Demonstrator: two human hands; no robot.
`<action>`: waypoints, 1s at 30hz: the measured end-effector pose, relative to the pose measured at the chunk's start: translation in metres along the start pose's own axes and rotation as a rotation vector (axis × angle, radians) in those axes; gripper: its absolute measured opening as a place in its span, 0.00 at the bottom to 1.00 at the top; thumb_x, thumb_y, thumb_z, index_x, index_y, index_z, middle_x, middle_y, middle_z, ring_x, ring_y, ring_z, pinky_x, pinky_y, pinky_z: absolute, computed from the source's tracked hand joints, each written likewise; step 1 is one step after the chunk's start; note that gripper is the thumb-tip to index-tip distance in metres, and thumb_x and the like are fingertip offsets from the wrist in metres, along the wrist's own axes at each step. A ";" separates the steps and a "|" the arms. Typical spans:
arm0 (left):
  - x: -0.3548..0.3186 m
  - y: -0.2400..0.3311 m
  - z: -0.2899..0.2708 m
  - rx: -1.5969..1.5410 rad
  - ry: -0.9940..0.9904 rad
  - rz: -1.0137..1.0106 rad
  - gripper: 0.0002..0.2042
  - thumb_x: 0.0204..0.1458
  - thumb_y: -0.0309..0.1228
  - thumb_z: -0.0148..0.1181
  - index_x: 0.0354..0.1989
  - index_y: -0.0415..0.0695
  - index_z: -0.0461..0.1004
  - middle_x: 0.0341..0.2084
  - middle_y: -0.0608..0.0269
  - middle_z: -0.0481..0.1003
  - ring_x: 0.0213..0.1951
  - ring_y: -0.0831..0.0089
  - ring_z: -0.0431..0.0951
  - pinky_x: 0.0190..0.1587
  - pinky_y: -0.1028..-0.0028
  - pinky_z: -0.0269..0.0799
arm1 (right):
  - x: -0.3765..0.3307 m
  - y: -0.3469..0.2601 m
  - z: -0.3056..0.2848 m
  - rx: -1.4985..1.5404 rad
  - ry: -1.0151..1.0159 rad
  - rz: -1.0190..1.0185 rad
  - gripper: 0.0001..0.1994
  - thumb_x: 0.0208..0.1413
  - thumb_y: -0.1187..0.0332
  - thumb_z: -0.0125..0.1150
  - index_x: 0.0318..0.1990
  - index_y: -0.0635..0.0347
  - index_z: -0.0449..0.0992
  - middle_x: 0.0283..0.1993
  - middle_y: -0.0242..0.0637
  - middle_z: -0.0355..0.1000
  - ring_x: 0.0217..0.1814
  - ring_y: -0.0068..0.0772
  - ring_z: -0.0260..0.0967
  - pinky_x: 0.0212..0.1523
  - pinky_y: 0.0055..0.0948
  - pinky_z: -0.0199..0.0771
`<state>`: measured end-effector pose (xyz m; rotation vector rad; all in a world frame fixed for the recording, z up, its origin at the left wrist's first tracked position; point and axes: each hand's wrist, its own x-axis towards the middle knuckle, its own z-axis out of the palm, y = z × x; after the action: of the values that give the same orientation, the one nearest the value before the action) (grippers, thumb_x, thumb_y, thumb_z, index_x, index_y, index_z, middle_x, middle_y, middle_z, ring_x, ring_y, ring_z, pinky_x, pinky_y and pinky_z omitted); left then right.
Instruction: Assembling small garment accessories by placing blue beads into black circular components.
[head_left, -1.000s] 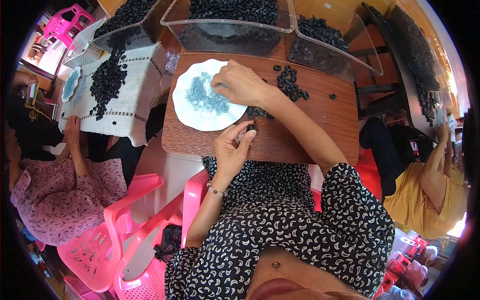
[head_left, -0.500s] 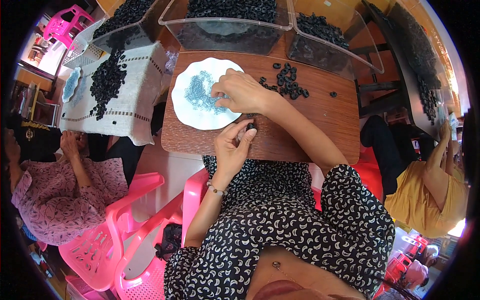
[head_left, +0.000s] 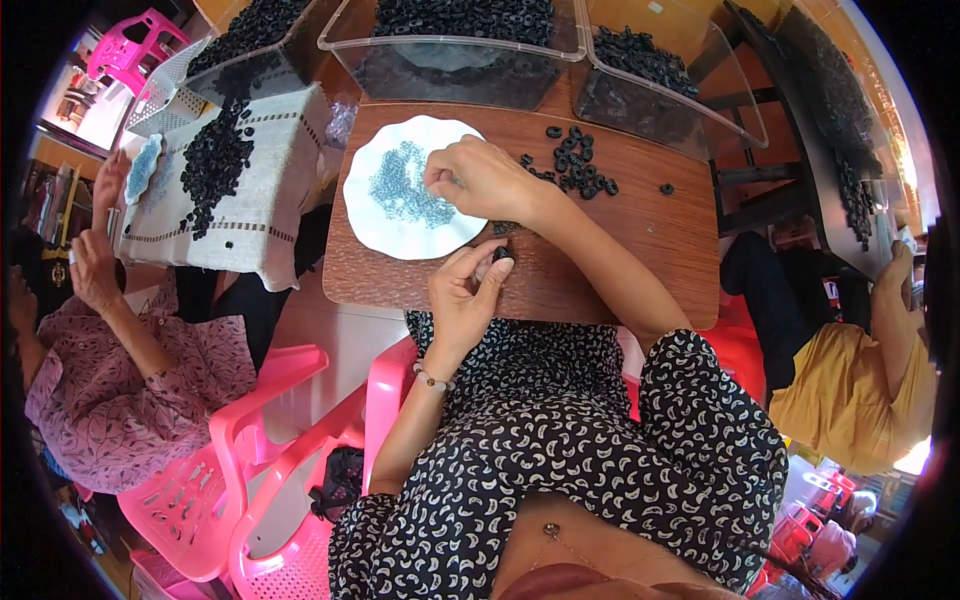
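Between the thumb and fingers of my left hand [head_left: 468, 285] is a small black ring-shaped piece [head_left: 502, 254], held just over the near part of the brown table. My right hand [head_left: 485, 180] hangs over the right side of a white scalloped plate [head_left: 365, 225], its fingertips pinched together. Whatever they pinch, if anything, is too small to make out. On the plate lies a spread heap of tiny blue-grey beads [head_left: 398, 180]. Several more black ring pieces [head_left: 580, 165] lie loose to the right of my right hand, and a few dark ones sit by the plate's edge near my left fingers.
Clear plastic bins [head_left: 450, 75] full of black pieces stand along the table's far edge. At left, a cloth-covered table [head_left: 275, 150] carries a pile of black pieces and a small bead dish [head_left: 143, 170]. Co-workers sit on both sides. Pink chairs [head_left: 190, 510] stand at lower left.
My right hand has lifted slightly off the beads, its fingers curling in. My left hand holds still with the black piece. The co-worker at left has raised both hands toward the bead dish.
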<state>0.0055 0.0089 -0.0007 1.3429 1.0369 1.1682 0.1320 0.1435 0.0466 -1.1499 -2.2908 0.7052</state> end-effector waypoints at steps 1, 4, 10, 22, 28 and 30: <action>0.000 0.000 0.000 -0.016 0.007 -0.012 0.13 0.57 0.29 0.68 0.49 0.38 0.81 0.25 0.69 0.72 0.28 0.83 0.69 0.32 0.80 0.65 | 0.000 0.001 0.000 0.000 0.001 0.001 0.07 0.56 0.71 0.65 0.37 0.66 0.80 0.32 0.46 0.79 0.38 0.47 0.78 0.42 0.43 0.75; -0.001 0.002 0.001 -0.050 0.002 -0.044 0.13 0.57 0.28 0.68 0.49 0.38 0.81 0.26 0.70 0.71 0.29 0.83 0.70 0.33 0.81 0.66 | -0.002 -0.002 -0.006 0.198 0.100 0.020 0.07 0.55 0.72 0.62 0.36 0.67 0.82 0.34 0.50 0.81 0.36 0.47 0.81 0.40 0.39 0.79; 0.000 -0.002 0.002 -0.302 0.002 -0.126 0.15 0.59 0.25 0.66 0.54 0.37 0.80 0.33 0.67 0.77 0.31 0.84 0.73 0.35 0.82 0.70 | -0.016 -0.012 -0.022 0.419 0.150 0.131 0.10 0.60 0.67 0.64 0.41 0.67 0.82 0.33 0.44 0.82 0.35 0.31 0.80 0.37 0.31 0.78; -0.002 0.022 0.003 0.010 -0.003 0.088 0.16 0.55 0.27 0.69 0.52 0.40 0.81 0.36 0.63 0.80 0.35 0.78 0.77 0.39 0.78 0.72 | -0.140 -0.041 -0.051 0.608 0.075 0.320 0.09 0.63 0.67 0.65 0.39 0.67 0.81 0.35 0.28 0.78 0.39 0.15 0.71 0.42 0.21 0.71; -0.001 0.029 0.010 0.140 -0.070 0.234 0.14 0.54 0.26 0.69 0.50 0.40 0.82 0.37 0.58 0.82 0.36 0.73 0.79 0.40 0.76 0.73 | -0.152 -0.040 -0.052 0.535 0.109 0.307 0.10 0.63 0.67 0.65 0.38 0.66 0.82 0.33 0.32 0.79 0.39 0.19 0.71 0.42 0.24 0.70; -0.001 0.029 0.010 0.190 -0.077 0.260 0.14 0.53 0.25 0.69 0.49 0.40 0.82 0.37 0.57 0.82 0.36 0.72 0.79 0.40 0.76 0.73 | -0.154 -0.040 -0.051 0.541 0.113 0.308 0.09 0.62 0.66 0.65 0.38 0.65 0.82 0.32 0.33 0.78 0.38 0.20 0.72 0.41 0.26 0.70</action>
<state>0.0147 0.0033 0.0283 1.6997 0.9562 1.2195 0.2224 0.0075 0.0814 -1.2372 -1.6857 1.2457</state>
